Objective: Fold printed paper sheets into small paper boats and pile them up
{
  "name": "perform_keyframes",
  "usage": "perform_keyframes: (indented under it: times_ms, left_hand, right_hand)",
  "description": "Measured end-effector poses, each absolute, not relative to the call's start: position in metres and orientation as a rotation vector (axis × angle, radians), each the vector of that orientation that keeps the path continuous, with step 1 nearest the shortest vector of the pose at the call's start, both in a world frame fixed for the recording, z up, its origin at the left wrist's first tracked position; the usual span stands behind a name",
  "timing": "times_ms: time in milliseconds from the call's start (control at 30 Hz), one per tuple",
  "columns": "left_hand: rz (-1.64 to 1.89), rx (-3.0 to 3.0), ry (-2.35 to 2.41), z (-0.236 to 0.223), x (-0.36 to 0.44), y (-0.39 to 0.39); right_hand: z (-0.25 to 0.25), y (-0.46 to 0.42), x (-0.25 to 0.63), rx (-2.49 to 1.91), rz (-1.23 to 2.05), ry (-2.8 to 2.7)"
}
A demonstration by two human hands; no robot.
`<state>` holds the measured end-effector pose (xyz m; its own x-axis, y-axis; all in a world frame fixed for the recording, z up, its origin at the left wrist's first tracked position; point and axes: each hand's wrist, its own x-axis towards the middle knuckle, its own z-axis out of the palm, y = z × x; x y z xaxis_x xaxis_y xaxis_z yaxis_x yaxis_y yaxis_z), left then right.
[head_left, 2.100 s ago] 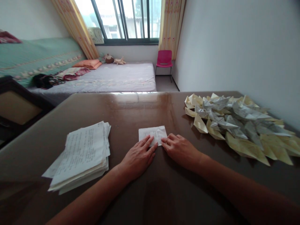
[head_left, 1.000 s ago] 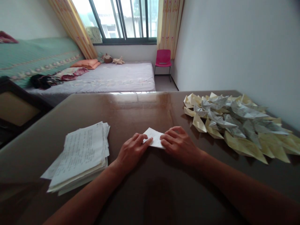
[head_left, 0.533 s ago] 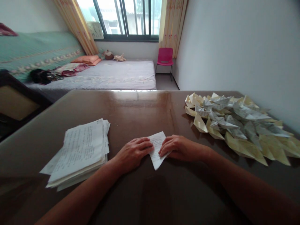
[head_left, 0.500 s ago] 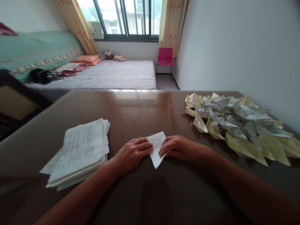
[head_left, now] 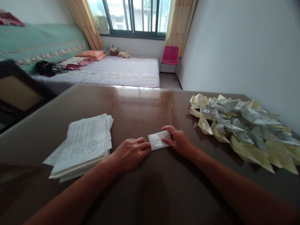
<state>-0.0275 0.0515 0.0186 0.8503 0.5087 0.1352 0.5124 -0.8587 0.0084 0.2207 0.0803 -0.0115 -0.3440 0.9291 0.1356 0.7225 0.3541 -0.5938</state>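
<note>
A small folded sheet of paper (head_left: 157, 140), white with writing on it, lies on the brown table between my two hands. My left hand (head_left: 134, 151) rests on the table with its fingers together, their tips closed on the paper's left edge. On the right end, my right hand (head_left: 179, 140) has its thumb on top of the paper and its index finger at the far edge. The other fingers of my right hand are partly hidden. Left of my hands lies a stack of handwritten sheets (head_left: 82, 143).
A heap of folded paper boats (head_left: 234, 122), cream and white, covers the table's right side by the wall. The glossy brown table (head_left: 131, 109) reaches to a bed (head_left: 131, 72). A dark chair (head_left: 21, 90) stands left, a pink chair (head_left: 170, 55) near the window.
The paper has gone from a kite-like shape with a point toward me to a small rectangle. My right hand has shifted to its right end and spread thumb from index finger.
</note>
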Motion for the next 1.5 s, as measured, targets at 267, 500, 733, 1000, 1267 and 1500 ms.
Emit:
perform_keyframes:
  times_ms: [267,500,733,1000,1267,1500]
  left_hand:
    - [-0.175,-2.991,-0.848,0.018,-0.029,0.053]
    - [-0.234,-2.938,-0.884,0.018,-0.029,0.052]
    - [-0.412,-2.998,-0.929,0.004,-0.009,0.044]
    - [-0.200,-3.087,-0.985,-0.004,-0.008,0.038]
    - [-0.149,-3.056,-1.017,-0.001,-0.008,0.038]
    - [-0.053,-3.085,-0.964,-0.001,-0.014,0.042]
  right_hand:
    - [-0.018,0.082,0.216,-1.449,0.422,-2.203]
    - [-0.023,0.084,0.216,-1.431,0.423,-2.182]
    - [-0.021,0.084,0.215,-1.444,0.417,-2.200]
    - [-0.021,0.084,0.216,-1.394,0.446,-2.208]
    - [0.010,0.060,0.212,-1.132,0.037,-2.471]
    - [0.001,0.014,0.201,-1.149,-0.098,-2.806]
